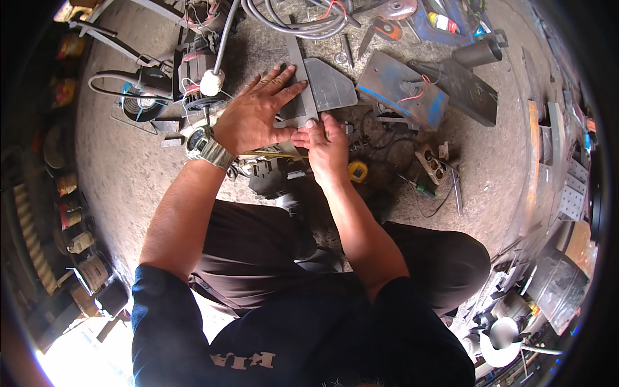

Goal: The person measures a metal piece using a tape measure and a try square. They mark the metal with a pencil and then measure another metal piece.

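A flat steel square lies across a grey metal plate with one cut corner. Its long leg runs away from me, and its short leg points left at the near end. My left hand rests open with fingers spread, the fingertips by the long leg and the thumb close to the short one. At the near corner, my right hand pinches the square between thumb and fingers. Under my hands runs a thin yellow strip. A yellow tape measure sits just right of my right wrist.
A blue-edged steel plate and a dark pipe piece lie at right. Left stand a blue angle grinder and a motor-like machine. Coiled cable lies at the far side; a socket strip and a green-handled screwdriver are nearer.
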The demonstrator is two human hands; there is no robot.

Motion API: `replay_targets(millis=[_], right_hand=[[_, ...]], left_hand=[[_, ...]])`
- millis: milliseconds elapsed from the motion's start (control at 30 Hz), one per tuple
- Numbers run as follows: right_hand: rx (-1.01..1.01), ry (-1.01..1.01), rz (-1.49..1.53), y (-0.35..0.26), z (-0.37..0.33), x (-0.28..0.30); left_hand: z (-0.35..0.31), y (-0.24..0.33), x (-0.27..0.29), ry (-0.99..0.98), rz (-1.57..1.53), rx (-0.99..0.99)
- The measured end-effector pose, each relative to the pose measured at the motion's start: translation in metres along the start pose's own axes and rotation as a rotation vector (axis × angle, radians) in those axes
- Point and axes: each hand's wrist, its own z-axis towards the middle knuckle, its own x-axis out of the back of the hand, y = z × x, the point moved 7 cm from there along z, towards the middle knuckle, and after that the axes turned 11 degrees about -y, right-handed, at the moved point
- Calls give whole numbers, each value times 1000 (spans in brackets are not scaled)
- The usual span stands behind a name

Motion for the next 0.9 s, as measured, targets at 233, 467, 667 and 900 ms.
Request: replay_targets(millis=[233, 467, 667, 900], right_hand=[[2, -52, 103, 8, 4, 2], [1, -94, 150, 7, 2, -1], [81, 20, 427, 24, 17, 4], [49, 112, 326, 10, 20, 4]], left_hand=[[0, 2, 2, 4, 37, 15], [-1, 2, 1, -12, 25, 34], [1, 5, 2, -15, 59, 23], [0, 7, 2, -21, 62, 11]])
